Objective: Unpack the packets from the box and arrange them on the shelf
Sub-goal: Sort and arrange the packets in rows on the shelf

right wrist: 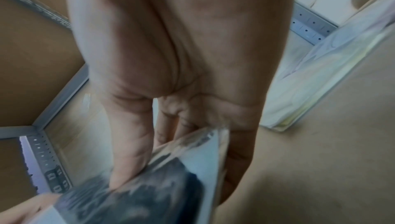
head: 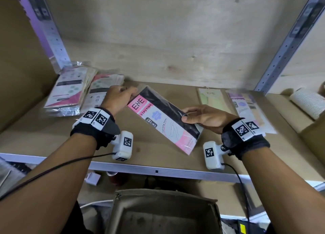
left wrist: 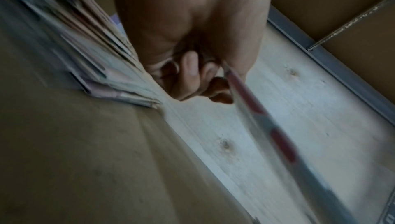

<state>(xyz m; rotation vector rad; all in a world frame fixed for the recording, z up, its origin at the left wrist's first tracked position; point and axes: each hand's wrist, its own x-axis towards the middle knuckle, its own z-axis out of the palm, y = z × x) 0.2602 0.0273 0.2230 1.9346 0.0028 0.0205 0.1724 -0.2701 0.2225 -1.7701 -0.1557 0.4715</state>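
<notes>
A pink, white and black stocking packet (head: pixel 163 119) marked ENE hangs tilted above the brown shelf board (head: pixel 144 145). My left hand (head: pixel 121 94) pinches its upper left corner, and my right hand (head: pixel 197 116) grips its right edge, thumb on top. In the left wrist view the packet (left wrist: pixel 267 126) runs edge-on from my curled fingers (left wrist: pixel 190 75). The right wrist view shows the packet (right wrist: pixel 160 185) between thumb and fingers. A stack of packets (head: pixel 70 91) lies at the shelf's left. More packets (head: pixel 246 105) lie at the right. The open cardboard box (head: pixel 163 214) stands below the shelf.
Perforated metal uprights (head: pixel 290 40) frame the shelf, with a wooden back panel (head: pixel 167 36) behind. A white ribbed roll (head: pixel 307 101) lies at the far right. The shelf's metal front rail (head: pixel 158 171) runs under my wrists. Small items (head: pixel 93 178) sit on the lower level.
</notes>
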